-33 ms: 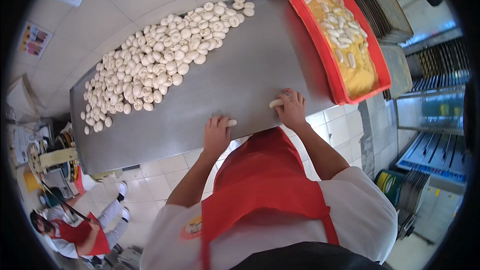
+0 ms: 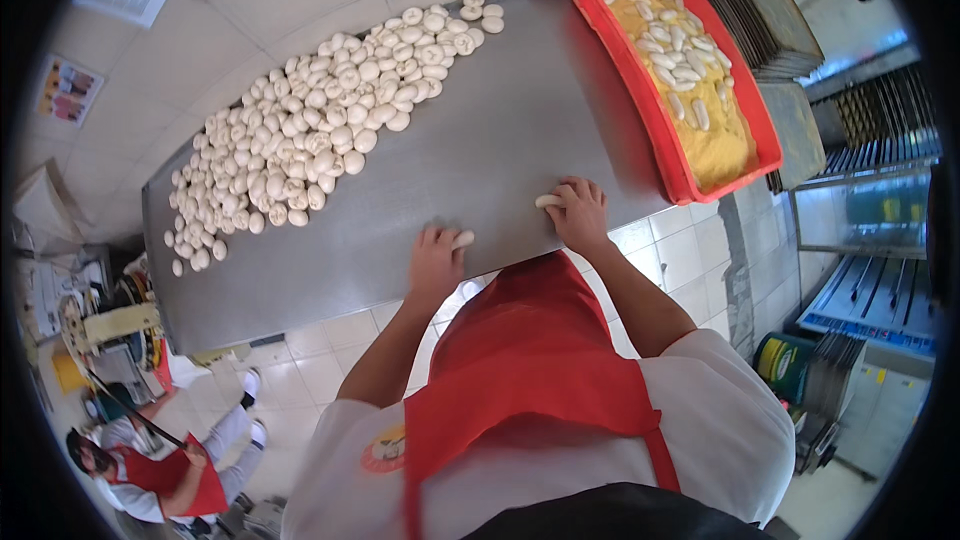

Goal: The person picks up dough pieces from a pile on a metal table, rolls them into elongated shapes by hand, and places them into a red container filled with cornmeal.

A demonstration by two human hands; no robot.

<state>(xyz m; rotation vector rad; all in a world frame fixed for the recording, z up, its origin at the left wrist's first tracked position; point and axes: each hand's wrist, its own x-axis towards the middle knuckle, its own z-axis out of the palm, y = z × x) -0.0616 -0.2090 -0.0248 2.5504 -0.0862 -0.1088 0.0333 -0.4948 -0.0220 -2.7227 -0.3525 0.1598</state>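
My left hand point(image 2: 439, 247) rests on the steel table point(image 2: 500, 140) near its front edge, fingers curled over a small white dough piece point(image 2: 463, 238) that sticks out on its right. My right hand point(image 2: 576, 208), farther right, has bent fingers over another finger-shaped dough piece point(image 2: 547, 201). A large spread of round white dough pieces point(image 2: 310, 130) covers the back left of the table. At the right end, a red plastic tray point(image 2: 590, 0) holds yellow crumbs point(image 2: 722, 150) with several elongated white pieces point(image 2: 680, 60) on top.
Stacked dark baking pans point(image 2: 755, 10) and metal racks point(image 2: 870, 150) stand at the right. A tiled wall runs behind the table. At lower left, a co-worker point(image 2: 190, 480) in a red apron holds a long dark bar beside machinery point(image 2: 100, 315). Tiled floor point(image 2: 320, 350) shows below.
Both my hands have shifted very slightly along the table with the dough pieces under their fingers, my left one a little upward. The surroundings look nearly the same.
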